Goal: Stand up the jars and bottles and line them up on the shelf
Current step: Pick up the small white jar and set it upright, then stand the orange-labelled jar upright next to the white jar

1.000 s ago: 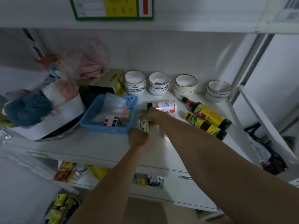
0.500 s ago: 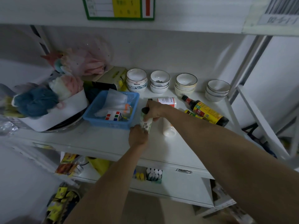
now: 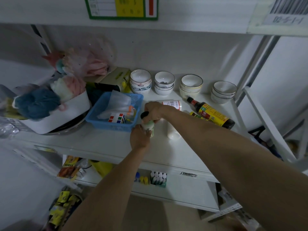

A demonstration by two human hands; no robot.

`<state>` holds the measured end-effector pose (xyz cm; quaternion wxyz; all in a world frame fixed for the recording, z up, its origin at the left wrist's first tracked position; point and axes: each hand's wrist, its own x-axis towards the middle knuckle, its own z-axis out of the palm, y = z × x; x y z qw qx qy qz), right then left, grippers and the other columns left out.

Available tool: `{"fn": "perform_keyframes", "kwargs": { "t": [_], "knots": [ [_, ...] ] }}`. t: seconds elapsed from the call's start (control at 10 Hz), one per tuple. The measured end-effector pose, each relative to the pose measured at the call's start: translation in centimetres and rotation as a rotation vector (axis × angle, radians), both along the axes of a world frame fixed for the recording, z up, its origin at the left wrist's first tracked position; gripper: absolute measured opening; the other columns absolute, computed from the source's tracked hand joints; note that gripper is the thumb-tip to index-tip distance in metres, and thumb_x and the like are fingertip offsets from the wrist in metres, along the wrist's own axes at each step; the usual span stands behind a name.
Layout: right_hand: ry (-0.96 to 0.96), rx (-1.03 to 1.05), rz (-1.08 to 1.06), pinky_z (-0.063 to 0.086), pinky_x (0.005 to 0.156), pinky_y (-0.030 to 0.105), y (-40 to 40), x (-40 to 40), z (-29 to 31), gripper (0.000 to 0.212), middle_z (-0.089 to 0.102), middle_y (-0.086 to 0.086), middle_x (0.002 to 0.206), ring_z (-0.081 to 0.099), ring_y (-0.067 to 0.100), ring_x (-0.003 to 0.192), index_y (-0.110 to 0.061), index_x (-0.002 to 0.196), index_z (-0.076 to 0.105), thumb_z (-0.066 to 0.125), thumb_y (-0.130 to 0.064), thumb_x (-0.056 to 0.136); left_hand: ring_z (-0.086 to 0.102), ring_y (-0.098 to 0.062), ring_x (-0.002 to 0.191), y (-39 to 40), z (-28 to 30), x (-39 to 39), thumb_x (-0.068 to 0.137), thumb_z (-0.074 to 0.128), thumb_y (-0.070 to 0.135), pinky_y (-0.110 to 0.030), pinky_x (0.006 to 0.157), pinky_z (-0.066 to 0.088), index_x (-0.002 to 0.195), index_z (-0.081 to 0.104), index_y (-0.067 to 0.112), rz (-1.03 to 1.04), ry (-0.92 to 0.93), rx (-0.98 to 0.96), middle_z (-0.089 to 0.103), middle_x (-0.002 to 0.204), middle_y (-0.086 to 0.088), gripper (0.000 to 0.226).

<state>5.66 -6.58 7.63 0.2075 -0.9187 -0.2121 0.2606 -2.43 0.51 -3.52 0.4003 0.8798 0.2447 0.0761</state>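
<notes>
A small pale green bottle (image 3: 150,127) with a black cap stands upright near the front of the white shelf (image 3: 103,144), beside the blue basket. My right hand (image 3: 153,111) grips its top and my left hand (image 3: 139,139) holds its base. A white bottle (image 3: 173,130) lies on its side just right of it. Behind my right hand lies a white jar with a red label (image 3: 173,104). Two dark sauce bottles lie flat at the right: a large one (image 3: 211,113) and a smaller one (image 3: 198,116), mostly hidden by my right forearm.
A blue basket (image 3: 106,124) with a puzzle cube and plastic bags sits left of the bottles. Several stacks of bowls (image 3: 164,82) line the back wall. Yarn and cloth in a white bin (image 3: 55,112) fill the left. A lower shelf holds packets.
The green bottle has gone from lying tilted in both hands to standing upright on the shelf. Both hands stay on it.
</notes>
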Motion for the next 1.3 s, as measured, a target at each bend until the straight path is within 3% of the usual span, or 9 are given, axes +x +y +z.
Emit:
{"fn": "perform_keyframes", "kwargs": {
  "t": [0.2, 0.3, 0.4, 0.6, 0.7, 0.8, 0.9, 1.1, 1.3],
  "knots": [
    [0.057, 0.04, -0.03, 0.061, 0.082, 0.037, -0.6, -0.1, 0.3, 0.059, 0.058, 0.014, 0.117, 0.069, 0.031, 0.097, -0.002, 0.127, 0.051, 0.074, -0.033, 0.083, 0.065, -0.028, 0.105, -0.4, 0.3, -0.5, 0.088, 0.061, 0.03, -0.033, 0.083, 0.054, 0.121, 0.054, 0.0, 0.01, 0.008, 0.014, 0.062, 0.12, -0.018, 0.045],
    [0.017, 0.094, -0.15, 0.061, 0.067, 0.031, -2.2, 0.9, 1.1, 0.054, 0.06, 0.011, 0.096, 0.071, 0.023, 0.071, -0.003, 0.113, 0.056, 0.068, -0.047, 0.085, 0.065, -0.031, 0.11, -0.7, 0.2, -1.3, 0.087, 0.064, 0.031, -0.035, 0.088, 0.055, 0.131, 0.047, -0.002, 0.039, 0.092, -0.028, 0.061, 0.125, -0.018, 0.058],
    [-0.126, 0.032, -0.304, 0.056, 0.05, 0.027, -5.1, 2.9, 1.2, 0.031, 0.062, 0.009, 0.067, 0.062, 0.019, 0.041, -0.003, 0.09, 0.059, 0.064, -0.034, 0.09, 0.073, -0.03, 0.088, -1.6, 0.1, -1.6, 0.088, 0.058, 0.037, -0.038, 0.078, 0.06, 0.101, 0.066, 0.0, -0.064, 0.139, -0.081, 0.075, 0.099, -0.018, 0.039],
    [-0.021, -0.071, -0.421, 0.055, 0.049, 0.03, -10.2, 3.2, -1.9, 0.039, 0.057, 0.011, 0.073, 0.058, 0.021, 0.051, 0.001, 0.123, 0.051, 0.061, -0.02, 0.092, 0.067, -0.037, 0.093, -5.4, 0.7, 0.3, 0.091, 0.048, 0.022, -0.041, 0.082, 0.055, 0.093, 0.066, -0.004, -0.254, 0.08, -0.056, 0.071, 0.098, -0.023, 0.032],
    [-0.047, -0.057, -0.416, 0.056, 0.063, 0.031, -10.5, 2.7, -3.3, 0.039, 0.062, 0.011, 0.091, 0.065, 0.025, 0.073, -0.006, 0.13, 0.05, 0.054, -0.022, 0.095, 0.062, -0.034, 0.106, -7.1, 1.7, 1.5, 0.092, 0.05, 0.03, -0.039, 0.092, 0.048, 0.109, 0.063, -0.002, -0.234, 0.034, 0.06, 0.068, 0.112, -0.02, 0.039],
    [-0.098, 0.014, -0.399, 0.049, 0.096, 0.04, -10.3, 2.9, -4.5, 0.037, 0.062, 0.017, 0.127, 0.059, 0.034, 0.116, -0.007, 0.129, 0.057, 0.051, -0.019, 0.094, 0.053, -0.031, 0.119, -8.2, 1.8, 2.7, 0.091, 0.053, 0.041, -0.035, 0.098, 0.04, 0.129, 0.05, 0.0, -0.198, 0.12, 0.057, 0.057, 0.128, -0.017, 0.056],
    [-0.038, 0.106, -0.433, 0.045, 0.103, 0.041, -9.7, 3.7, -5.5, 0.038, 0.058, 0.018, 0.134, 0.054, 0.034, 0.125, -0.007, 0.129, 0.058, 0.055, -0.017, 0.092, 0.055, -0.029, 0.114, -9.0, 1.8, 3.5, 0.08, 0.062, 0.051, -0.032, 0.088, 0.043, 0.127, 0.048, 0.003, -0.19, 0.157, 0.004, 0.056, 0.125, -0.015, 0.068],
    [0.118, 0.286, -0.519, 0.057, 0.082, 0.042, -9.3, 4.5, -6.5, 0.039, 0.063, 0.023, 0.125, 0.058, 0.026, 0.081, -0.001, 0.127, 0.058, 0.06, -0.008, 0.088, 0.064, -0.027, 0.104, -8.7, 0.2, 4.3, 0.057, 0.065, 0.06, -0.036, 0.089, 0.055, 0.119, 0.052, 0.006, -0.155, 0.166, -0.058, 0.064, 0.113, -0.01, 0.082],
    [0.31, 0.359, -0.59, 0.056, 0.078, 0.035, -10.0, 4.6, -5.1, 0.05, 0.061, 0.013, 0.123, 0.062, 0.026, 0.1, -0.009, 0.132, 0.047, 0.067, -0.021, 0.088, 0.065, -0.031, 0.095, -8.6, 0.5, 3.7, 0.065, 0.073, 0.035, -0.042, 0.084, 0.056, 0.112, 0.05, 0.004, -0.126, 0.082, -0.15, 0.064, 0.107, -0.014, 0.061]
  ]
}}
